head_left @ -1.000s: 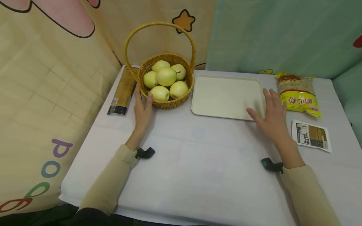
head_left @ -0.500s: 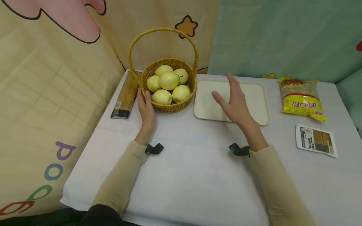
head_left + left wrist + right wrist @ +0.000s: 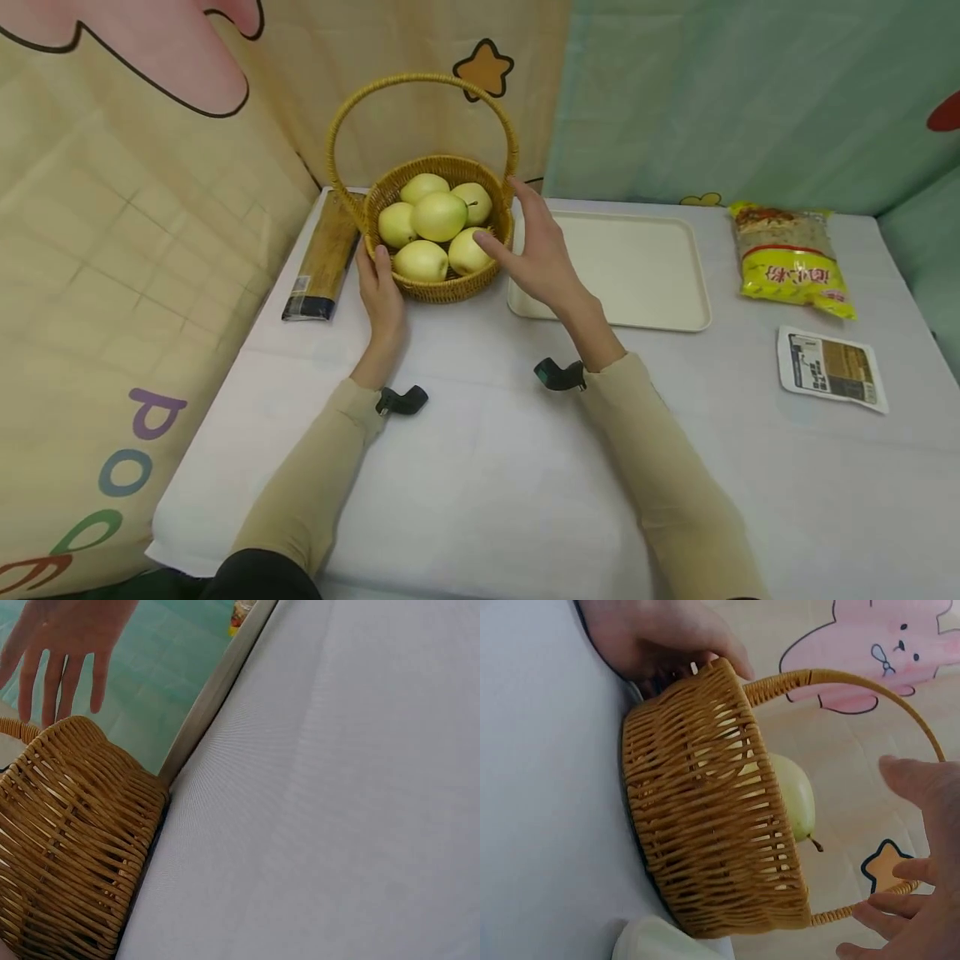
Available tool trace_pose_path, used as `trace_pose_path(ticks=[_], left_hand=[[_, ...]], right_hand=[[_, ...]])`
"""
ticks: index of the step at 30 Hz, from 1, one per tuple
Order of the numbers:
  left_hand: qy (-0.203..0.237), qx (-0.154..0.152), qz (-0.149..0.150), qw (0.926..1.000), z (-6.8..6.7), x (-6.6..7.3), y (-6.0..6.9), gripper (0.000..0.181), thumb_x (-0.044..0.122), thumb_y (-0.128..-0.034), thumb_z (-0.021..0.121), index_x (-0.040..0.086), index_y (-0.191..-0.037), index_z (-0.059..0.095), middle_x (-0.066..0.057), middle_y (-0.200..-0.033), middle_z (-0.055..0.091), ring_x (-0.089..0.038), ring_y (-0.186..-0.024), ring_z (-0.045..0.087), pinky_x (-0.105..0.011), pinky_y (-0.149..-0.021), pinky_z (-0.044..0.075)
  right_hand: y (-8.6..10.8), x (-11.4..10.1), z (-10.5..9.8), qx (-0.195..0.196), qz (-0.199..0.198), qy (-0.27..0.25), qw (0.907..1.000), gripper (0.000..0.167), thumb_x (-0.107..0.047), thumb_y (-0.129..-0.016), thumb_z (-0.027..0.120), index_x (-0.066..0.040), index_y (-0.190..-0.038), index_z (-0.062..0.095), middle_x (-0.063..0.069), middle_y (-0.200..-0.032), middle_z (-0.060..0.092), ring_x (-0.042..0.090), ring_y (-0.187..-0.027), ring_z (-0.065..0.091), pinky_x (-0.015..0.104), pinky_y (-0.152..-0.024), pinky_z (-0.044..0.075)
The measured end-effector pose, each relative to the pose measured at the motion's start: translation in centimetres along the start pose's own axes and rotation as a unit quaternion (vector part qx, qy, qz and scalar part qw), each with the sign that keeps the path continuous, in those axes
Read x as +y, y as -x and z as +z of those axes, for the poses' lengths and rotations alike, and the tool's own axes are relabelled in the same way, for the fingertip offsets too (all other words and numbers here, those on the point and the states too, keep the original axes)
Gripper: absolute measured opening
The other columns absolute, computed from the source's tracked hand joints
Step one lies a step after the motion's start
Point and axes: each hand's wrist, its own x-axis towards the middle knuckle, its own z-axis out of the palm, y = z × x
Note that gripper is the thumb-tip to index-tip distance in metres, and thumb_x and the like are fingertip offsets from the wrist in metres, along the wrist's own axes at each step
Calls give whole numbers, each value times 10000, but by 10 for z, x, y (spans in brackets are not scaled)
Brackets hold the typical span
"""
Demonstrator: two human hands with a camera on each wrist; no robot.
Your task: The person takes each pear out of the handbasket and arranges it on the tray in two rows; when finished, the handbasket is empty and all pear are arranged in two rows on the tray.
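Note:
A wicker basket (image 3: 442, 290) with a tall hoop handle holds several pale green pears (image 3: 439, 217). At its left side my left hand (image 3: 384, 307) touches the wall, thumb near the rim; the right wrist view shows this hand (image 3: 664, 634) against the wicker (image 3: 705, 795). My right hand (image 3: 546, 257) is spread at the basket's right side, fingertips by the handle's base and thumb over the front right pear. In the right wrist view a gap shows between the right hand (image 3: 922, 862) and the wall. The left wrist view shows its fingers (image 3: 56, 682) straight above the rim.
A cream tray (image 3: 637, 271) lies right of the basket, partly under my right hand. A brown packet (image 3: 326, 250) lies left of it. Farther right are a yellow food bag (image 3: 795, 267) and a small white-edged packet (image 3: 831, 368). Curtains stand behind the white table (image 3: 480, 467).
My right hand has moved left, from beside the yellow bag across the tray to the basket's right side. My left hand stays at the basket, which has not visibly moved on the table.

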Motion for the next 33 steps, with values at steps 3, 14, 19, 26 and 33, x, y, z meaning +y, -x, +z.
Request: trace_pose_path(ticks=[3, 14, 19, 26, 33], left_hand=[[24, 0, 34, 10000, 1, 0, 1, 583, 277, -1152, 374, 32, -1663, 235, -126, -1728, 284, -207, -1610, 237, -255, -1277, 207], [-73, 7, 144, 9999, 7, -41, -14, 586, 358, -1151, 375, 133, -1676, 242, -39, -1726, 307, -129, -1586, 273, -262, -1274, 223], [-186, 225, 264, 9992, 1, -42, -17, 578, 405, -1143, 382, 156, -1658, 308, -5, -1685, 383, -82, -1543, 335, -244, -1249, 262], [12, 221, 245, 9995, 1, -38, -18, 549, 289, -1150, 384, 77, -1650, 303, -102, -1686, 380, -205, -1566, 336, -301, -1264, 270], [44, 211, 250, 9995, 2, -40, -18, 561, 352, -1147, 395, 119, -1651, 319, -50, -1682, 390, -144, -1554, 342, -268, -1257, 265]], right_hand=[[-8, -5, 10, 8, -81, -116, 9999, 887, -465, -982, 710, -110, -1667, 273, 76, -1704, 335, 238, -1578, 311, 453, -1279, 272], [-33, -5, 45, 167, 93, -315, 9993, 808, -278, -945, 802, -112, -1620, 389, 111, -1610, 480, 283, -1472, 456, 483, -1228, 332], [-48, -8, 58, 127, -112, -206, 9996, 779, -249, -941, 812, -113, -1601, 422, 98, -1610, 480, 273, -1466, 462, 499, -1236, 305], [-61, -11, 63, -181, -175, -96, 9996, 737, -211, -923, 828, -105, -1563, 478, 107, -1528, 561, 289, -1405, 519, 443, -1181, 399], [-70, -8, 65, -552, -143, 197, 9982, 729, -206, -904, 841, -94, -1542, 506, 103, -1524, 576, 288, -1410, 508, 405, -1203, 370]])
